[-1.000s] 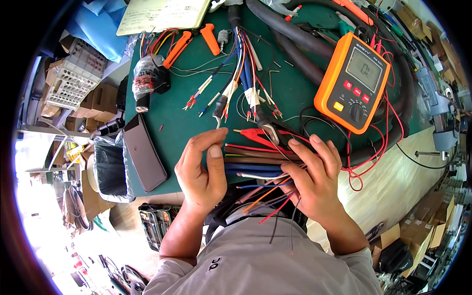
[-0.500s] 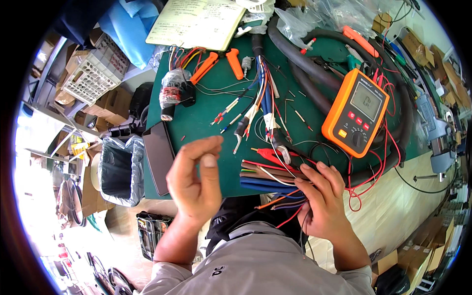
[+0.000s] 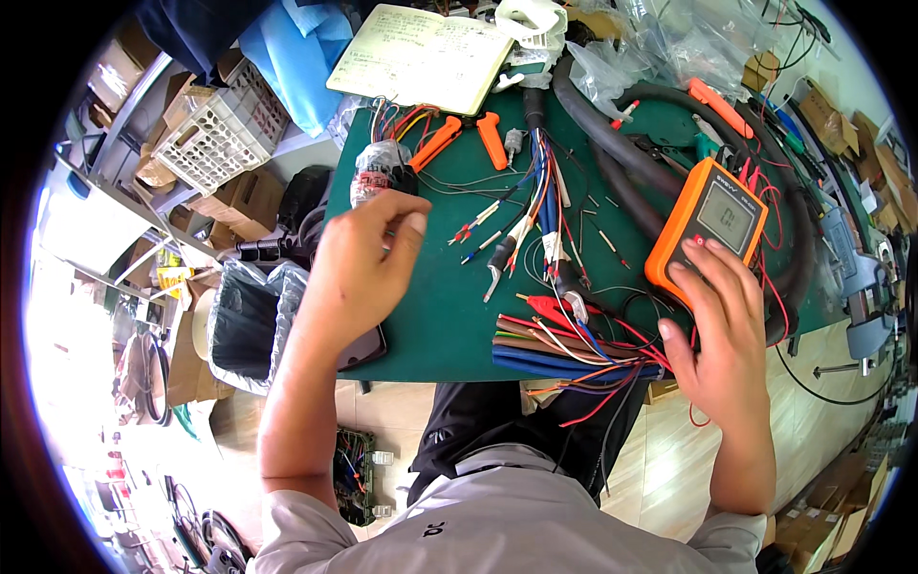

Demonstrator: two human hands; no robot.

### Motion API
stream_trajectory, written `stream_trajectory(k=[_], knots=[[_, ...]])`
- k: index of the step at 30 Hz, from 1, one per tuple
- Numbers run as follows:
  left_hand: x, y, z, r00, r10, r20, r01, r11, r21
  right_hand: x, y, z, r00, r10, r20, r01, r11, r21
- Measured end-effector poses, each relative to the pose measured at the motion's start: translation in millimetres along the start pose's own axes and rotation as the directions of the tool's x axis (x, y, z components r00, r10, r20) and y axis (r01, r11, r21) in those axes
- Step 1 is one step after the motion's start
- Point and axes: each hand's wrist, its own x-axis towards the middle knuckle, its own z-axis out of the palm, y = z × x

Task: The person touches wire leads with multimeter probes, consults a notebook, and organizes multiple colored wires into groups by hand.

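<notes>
Spreads the right hand [image 3: 717,335] over the lower face of the orange meter [image 3: 722,206], fingertips at its buttons; cannot tell whether pressing or only hovering. Holds the left hand [image 3: 368,258] loosely curled above the green table [image 3: 430,316], just in front of the plastic-wrapped connector [image 3: 371,182], thumb slightly apart from forefinger, nothing showing between. Could well hit a wrong button, with fingers hiding much of the panel. Might shove the meter by pressing hard, tugging the red leads [image 3: 776,301] and perhaps dragging the red clip [image 3: 553,306] off its place; cannot tell what, if anything, sits in its teeth. Leaves the loose wire bundle [image 3: 545,354] unheld at the table's near edge, partly overhanging: could sweep it lapward by brushing the trailing ends. Farther left, could also knock the dark phone [image 3: 368,346], near the edge, by lowering the left forearm [image 3: 306,421] carelessly.
</notes>
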Motion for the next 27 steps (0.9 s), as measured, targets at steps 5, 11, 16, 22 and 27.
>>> stream_trajectory(k=[5,11,16,22,27], knots=[[9.5,2.0,19.6,0.992,0.008,0.128,-0.009,1.000,0.010,11.0,17.4,9.0,0.993,0.043,0.113,-0.024,0.986,-0.167],[27.0,-0.1,32.9,0.991,0.024,0.129,-0.017,0.998,-0.055,4.1,60.2,11.7,0.937,0.282,-0.208,-0.302,0.951,-0.070],[36.2,-2.6,44.2,0.984,0.024,0.176,-0.013,0.998,-0.061,-10.9,87.4,19.1,0.892,0.417,-0.172,-0.426,0.905,-0.015],[36.8,-1.2,57.2,0.987,-0.015,0.159,0.021,0.999,-0.041,-10.2,99.3,34.1,0.781,0.594,-0.193,-0.540,0.797,0.271],[37.6,3.9,67.4,0.986,-0.044,0.163,0.049,0.998,-0.027,-5.4,107.7,39.3,0.650,0.760,0.013,-0.607,0.510,0.609]])
